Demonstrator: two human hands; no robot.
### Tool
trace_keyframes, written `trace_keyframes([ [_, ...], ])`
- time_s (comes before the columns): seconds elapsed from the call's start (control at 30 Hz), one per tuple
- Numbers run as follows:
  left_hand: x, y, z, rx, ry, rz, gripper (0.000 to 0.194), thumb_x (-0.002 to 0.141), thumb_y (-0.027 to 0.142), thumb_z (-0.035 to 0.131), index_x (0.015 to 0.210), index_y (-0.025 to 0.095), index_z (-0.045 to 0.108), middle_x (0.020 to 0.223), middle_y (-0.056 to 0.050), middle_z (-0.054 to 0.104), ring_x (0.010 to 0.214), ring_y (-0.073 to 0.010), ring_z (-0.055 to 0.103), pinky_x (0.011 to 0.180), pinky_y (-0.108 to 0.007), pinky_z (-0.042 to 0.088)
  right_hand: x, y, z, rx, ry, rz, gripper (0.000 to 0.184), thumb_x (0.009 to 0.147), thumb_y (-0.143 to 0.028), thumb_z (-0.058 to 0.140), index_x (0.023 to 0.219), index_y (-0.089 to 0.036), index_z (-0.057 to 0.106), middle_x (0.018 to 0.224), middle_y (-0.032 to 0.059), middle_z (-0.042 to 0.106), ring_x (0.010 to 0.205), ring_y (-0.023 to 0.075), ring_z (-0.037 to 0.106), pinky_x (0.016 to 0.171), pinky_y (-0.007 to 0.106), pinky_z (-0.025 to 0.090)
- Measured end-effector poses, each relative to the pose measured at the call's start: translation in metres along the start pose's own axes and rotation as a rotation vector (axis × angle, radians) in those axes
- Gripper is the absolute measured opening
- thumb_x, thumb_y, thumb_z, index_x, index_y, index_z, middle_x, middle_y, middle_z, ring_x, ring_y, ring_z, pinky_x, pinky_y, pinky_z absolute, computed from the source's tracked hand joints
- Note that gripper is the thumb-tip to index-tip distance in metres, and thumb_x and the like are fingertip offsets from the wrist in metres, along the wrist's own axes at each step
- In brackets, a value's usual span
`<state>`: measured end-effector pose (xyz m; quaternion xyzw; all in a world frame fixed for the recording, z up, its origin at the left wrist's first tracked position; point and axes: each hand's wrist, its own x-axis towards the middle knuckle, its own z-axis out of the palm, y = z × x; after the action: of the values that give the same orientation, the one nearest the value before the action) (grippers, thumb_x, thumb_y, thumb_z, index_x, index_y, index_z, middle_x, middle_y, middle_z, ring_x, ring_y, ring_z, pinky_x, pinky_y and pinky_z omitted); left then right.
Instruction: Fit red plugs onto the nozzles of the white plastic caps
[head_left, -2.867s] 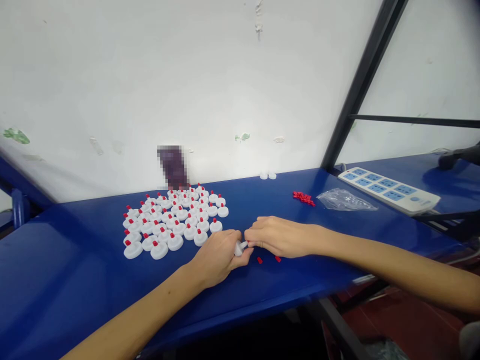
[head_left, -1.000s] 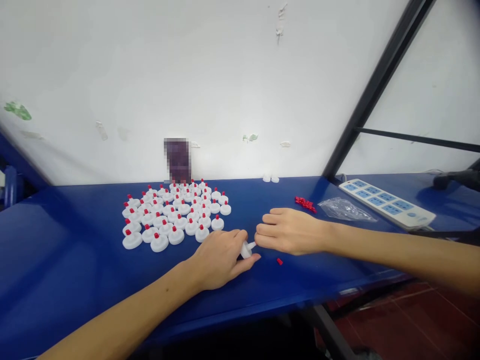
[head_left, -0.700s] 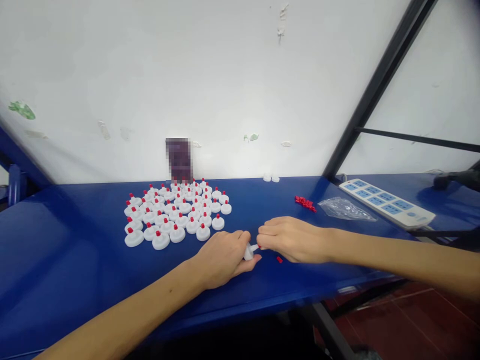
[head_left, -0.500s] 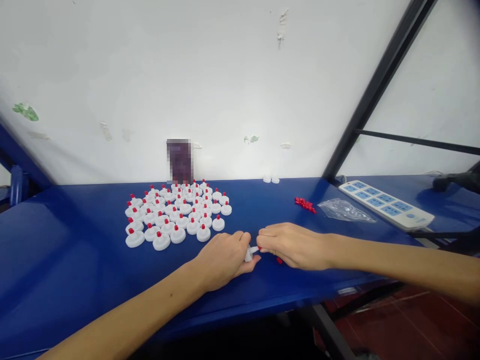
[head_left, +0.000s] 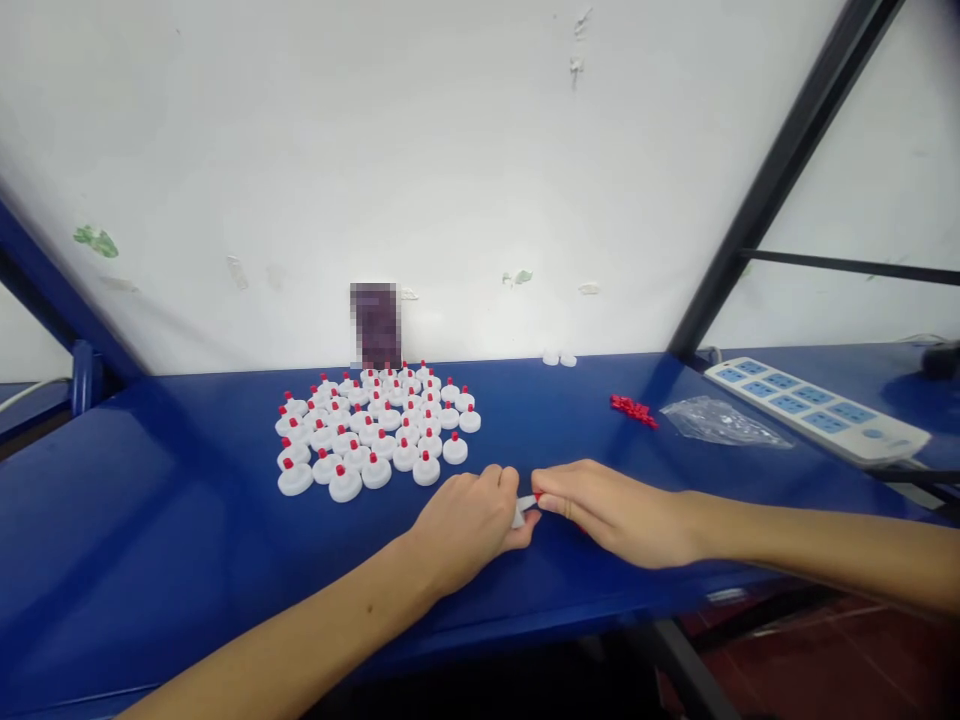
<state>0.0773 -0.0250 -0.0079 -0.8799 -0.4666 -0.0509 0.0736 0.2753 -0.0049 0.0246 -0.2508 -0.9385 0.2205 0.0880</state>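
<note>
My left hand (head_left: 469, 525) is closed around a white nozzle cap (head_left: 521, 512), whose narrow spout points right. My fingers hide most of its body. At the spout's tip, my right hand (head_left: 630, 512) pinches a small red cap (head_left: 538, 496), which meets the spout. Both hands are just above the near part of the blue table. To the left stands a cluster of several white nozzle caps (head_left: 345, 486), upright with red tips. A small pile of loose red caps (head_left: 634, 411) lies beyond my right hand.
A clear plastic bag (head_left: 724, 422) and a white power strip (head_left: 825, 410) lie at the right of the blue table (head_left: 187, 560). Two white round pieces (head_left: 559, 359) rest by the wall. A pixelated dark rectangle (head_left: 379, 325) stands behind the cluster. A black metal frame (head_left: 780, 190) rises at right.
The view has turned slightly left, so everything sits further right. Both hands keep their hold, the red cap still at the spout. A loose red cap on the table is now mostly behind my right hand.
</note>
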Motion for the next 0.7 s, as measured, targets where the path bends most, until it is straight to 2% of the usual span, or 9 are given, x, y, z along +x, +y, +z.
trace_keyframes([
  [0.17,-0.001,0.0,0.002,0.001,-0.005,0.008,0.026,0.096,0.043,0.052,0.093,0.017,0.054,0.085,-0.009,0.067,0.07,-0.0273,0.071,0.057,-0.031,0.051,-0.001,-0.004,-0.005,0.048,-0.014,0.016,0.032,0.106,-0.032,0.027,0.079,-0.02,0.041,0.077,0.0011,0.051,0.07,0.0152,0.045,0.071,0.031,0.04],
  [0.33,0.001,-0.004,-0.001,-0.148,0.047,-0.139,0.036,0.095,0.053,0.052,0.1,0.017,0.049,0.08,-0.007,0.069,0.072,-0.0278,0.071,0.057,-0.031,0.05,0.013,0.001,-0.041,0.096,-0.069,0.052,0.034,0.103,-0.037,0.038,0.074,-0.02,0.042,0.068,-0.0035,0.044,0.06,0.0115,0.04,0.06,0.027,0.034],
  [0.43,0.001,-0.005,-0.004,-0.186,0.059,-0.222,0.044,0.094,0.056,0.05,0.107,0.014,0.049,0.074,-0.007,0.069,0.068,-0.0277,0.07,0.059,-0.032,0.05,0.031,0.02,-0.065,0.113,0.119,0.155,0.032,0.098,-0.035,0.042,0.07,-0.019,0.043,0.064,-0.0046,0.037,0.06,0.011,0.036,0.059,0.026,0.031],
  [0.5,-0.001,-0.005,-0.006,-0.171,0.055,-0.213,0.04,0.094,0.054,0.048,0.099,0.015,0.054,0.073,-0.008,0.069,0.067,-0.0282,0.069,0.06,-0.034,0.05,0.044,0.034,-0.072,0.069,0.196,0.229,0.03,0.094,-0.031,0.041,0.067,-0.019,0.042,0.061,-0.0053,0.032,0.057,0.0106,0.033,0.058,0.026,0.029],
  [0.6,-0.003,-0.006,-0.008,-0.125,0.06,-0.157,0.037,0.091,0.051,0.047,0.081,0.017,0.057,0.071,-0.01,0.067,0.065,-0.0294,0.068,0.058,-0.037,0.05,0.065,0.046,-0.067,-0.075,0.061,0.2,0.031,0.088,-0.025,0.043,0.059,-0.019,0.036,0.057,-0.0053,0.03,0.055,0.01,0.031,0.056,0.027,0.025],
  [0.67,-0.005,-0.01,-0.01,-0.094,0.045,-0.107,0.037,0.088,0.05,0.048,0.075,0.017,0.058,0.068,-0.009,0.066,0.062,-0.0294,0.067,0.056,-0.037,0.049,0.078,0.046,-0.056,-0.131,-0.072,0.151,0.029,0.086,-0.022,0.044,0.058,-0.018,0.038,0.055,-0.0053,0.033,0.054,0.0095,0.032,0.057,0.027,0.025],
  [0.7,-0.005,-0.013,-0.01,-0.081,0.031,-0.075,0.036,0.087,0.049,0.049,0.074,0.017,0.058,0.067,-0.009,0.065,0.061,-0.0293,0.066,0.055,-0.037,0.048,0.083,0.044,-0.05,-0.137,-0.097,0.141,0.029,0.087,-0.022,0.044,0.058,-0.018,0.04,0.055,-0.0054,0.035,0.054,0.0093,0.033,0.057,0.026,0.026],
])
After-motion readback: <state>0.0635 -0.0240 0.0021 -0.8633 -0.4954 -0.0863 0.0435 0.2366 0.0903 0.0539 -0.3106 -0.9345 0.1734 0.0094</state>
